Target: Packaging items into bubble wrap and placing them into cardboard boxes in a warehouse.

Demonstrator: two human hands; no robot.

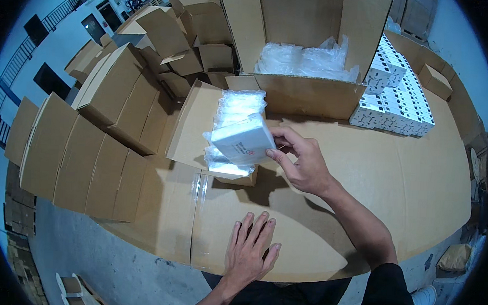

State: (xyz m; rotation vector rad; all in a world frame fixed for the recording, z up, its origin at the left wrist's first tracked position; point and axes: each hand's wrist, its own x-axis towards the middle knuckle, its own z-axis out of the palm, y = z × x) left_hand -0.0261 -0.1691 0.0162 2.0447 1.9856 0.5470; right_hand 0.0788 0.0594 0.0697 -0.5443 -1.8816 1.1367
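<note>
My right hand [307, 164] pinches a flat white box [240, 141] with small print between thumb and fingers. It holds the box tilted above an open brown carton [245, 180]. A row of clear-plastic-wrapped packs [239, 109] fills that carton, partly hidden under the white box. Nearer to me, my left hand [251, 248] lies flat on the cardboard-covered table [317, 233] with its fingers stretched out and nothing in it.
Behind the carton stands a large open box [313, 98] with clear plastic bags [304, 62] inside. Small white patterned boxes [398, 108] are stacked at the far right, near a little brown box [435, 82]. Rows of brown cartons [89, 161] line the table's left side.
</note>
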